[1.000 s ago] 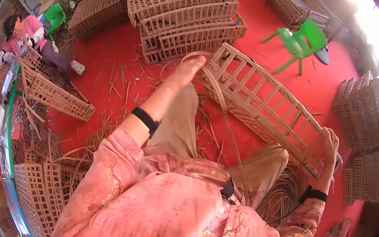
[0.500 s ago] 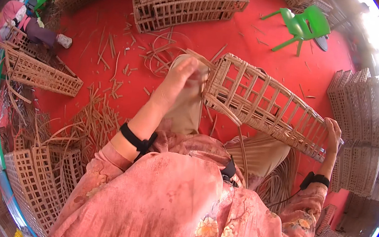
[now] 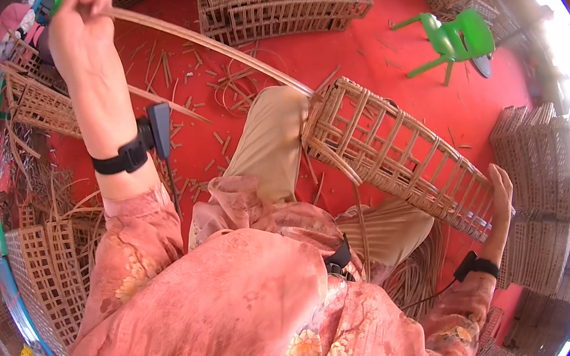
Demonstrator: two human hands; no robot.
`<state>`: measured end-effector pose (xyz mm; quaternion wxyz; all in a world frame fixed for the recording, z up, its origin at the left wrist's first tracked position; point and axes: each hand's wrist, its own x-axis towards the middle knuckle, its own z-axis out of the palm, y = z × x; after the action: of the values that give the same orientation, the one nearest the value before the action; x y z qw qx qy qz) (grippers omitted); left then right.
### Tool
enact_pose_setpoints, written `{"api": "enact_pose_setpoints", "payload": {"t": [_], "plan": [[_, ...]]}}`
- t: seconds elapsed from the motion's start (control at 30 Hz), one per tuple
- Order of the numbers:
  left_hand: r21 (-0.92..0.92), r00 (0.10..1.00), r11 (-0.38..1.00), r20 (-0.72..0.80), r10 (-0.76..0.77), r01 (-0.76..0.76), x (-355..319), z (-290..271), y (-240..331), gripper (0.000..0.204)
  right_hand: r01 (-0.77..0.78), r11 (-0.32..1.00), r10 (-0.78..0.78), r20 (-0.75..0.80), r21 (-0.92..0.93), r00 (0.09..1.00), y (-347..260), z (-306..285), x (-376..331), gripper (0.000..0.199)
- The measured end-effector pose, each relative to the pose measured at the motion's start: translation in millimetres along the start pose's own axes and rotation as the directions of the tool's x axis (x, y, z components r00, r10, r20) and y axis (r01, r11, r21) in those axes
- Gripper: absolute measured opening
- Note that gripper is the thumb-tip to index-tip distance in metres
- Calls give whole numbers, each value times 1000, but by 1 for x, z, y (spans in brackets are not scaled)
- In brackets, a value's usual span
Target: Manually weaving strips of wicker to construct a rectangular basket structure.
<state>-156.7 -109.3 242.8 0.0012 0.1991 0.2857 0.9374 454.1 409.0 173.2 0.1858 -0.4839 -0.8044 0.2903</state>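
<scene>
A long, narrow rattan basket (image 3: 393, 179) with open lattice sides lies tilted across my knees. My left hand (image 3: 86, 10) is raised at the far left, its fingers curled round a light rattan strip (image 3: 212, 47). The strip runs almost straight from those fingers to the basket's left end. At the basket's right end my right hand (image 3: 502, 192) grips the frame, fingers along its outer side. Another rattan strand (image 3: 364, 220) hangs from the basket's near left corner down over my lap.
Stacked rattan baskets (image 3: 277, 6) stand ahead, with more basket stacks (image 3: 542, 160) on the right. A green plastic chair (image 3: 457, 39) is at the far right. Cut rattan pieces litter the red floor (image 3: 357, 52). Lattice panels (image 3: 48, 248) lie at the near left.
My left hand has swung from beside the basket's left end out to the far left, drawing the strip out long. The basket and my right hand have stayed nearly in place.
</scene>
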Motion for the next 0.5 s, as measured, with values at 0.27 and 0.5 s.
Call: {"api": "enact_pose_setpoints", "payload": {"t": [0.27, 0.5], "plan": [[561, 462, 194, 797, -389, -805, -191, 172, -115, 17, 408, 663, -435, -121, 627, 892, -279, 134, -107, 52], [644, 535, 171, 732, -421, -746, -258, 133, -120, 20, 172, 254, -197, -124, 952, 973, -243, 156, -114, 36]]}}
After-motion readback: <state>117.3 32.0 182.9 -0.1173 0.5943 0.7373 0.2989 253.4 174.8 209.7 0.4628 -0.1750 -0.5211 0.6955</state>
